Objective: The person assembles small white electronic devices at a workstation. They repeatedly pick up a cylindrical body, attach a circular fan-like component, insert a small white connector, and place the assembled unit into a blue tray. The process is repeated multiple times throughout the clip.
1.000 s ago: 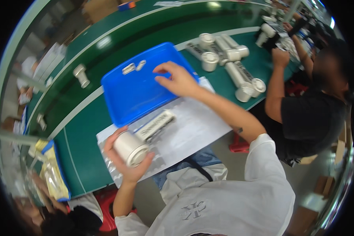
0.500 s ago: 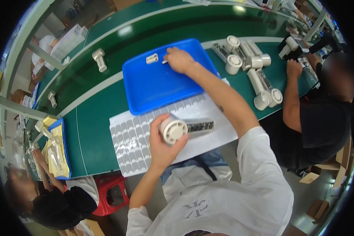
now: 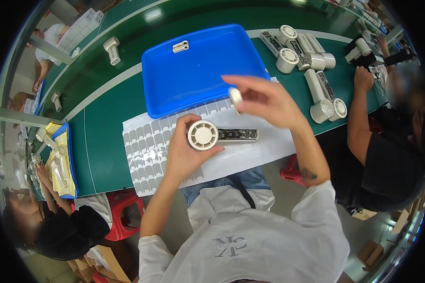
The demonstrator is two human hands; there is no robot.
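My left hand point(image 3: 186, 151) grips a white handheld fan point(image 3: 220, 135) by its round head, with the open handle pointing right and showing a circuit board. My right hand point(image 3: 264, 99) hovers just above and to the right of it, pinching a small white plastic part point(image 3: 235, 98) between thumb and fingers. Both hands are over a white sheet of grey stickers point(image 3: 148, 146) on the green table. Behind it lies a blue tray point(image 3: 198, 70) holding one small white part point(image 3: 180, 46) near its far edge.
Several finished white fans point(image 3: 311, 56) lie at the right, where a person in black point(image 3: 382, 155) works. Another person point(image 3: 52, 221) sits at my left by a blue tray of yellow-white parts point(image 3: 61, 160). Loose fans point(image 3: 112, 49) lie on the far belt.
My right hand has come back from the blue tray's far edge with a small white part and now holds it beside the fan. One of two parts remains in the tray.
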